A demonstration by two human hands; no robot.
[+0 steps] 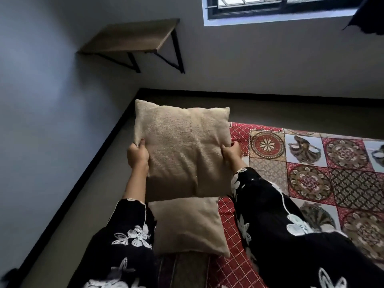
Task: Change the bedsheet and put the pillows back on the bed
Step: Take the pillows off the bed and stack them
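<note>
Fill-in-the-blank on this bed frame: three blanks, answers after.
1. The raised pillow is held by ____ hands: left hand, right hand.
2. The second pillow lies on the bedsheet, whose grid-patterned border is ____.
3. The wooden shelf hangs to the ____ of the window.
Answers: both; red; left.

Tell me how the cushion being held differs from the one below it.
The held cushion is lifted, gripped at its sides by the left hand and right hand; the lower cushion lies on the bedsheet, untouched by hands. The held cushion shows nearly whole; the lower cushion is partly covered by it. Both are plain beige.
</note>
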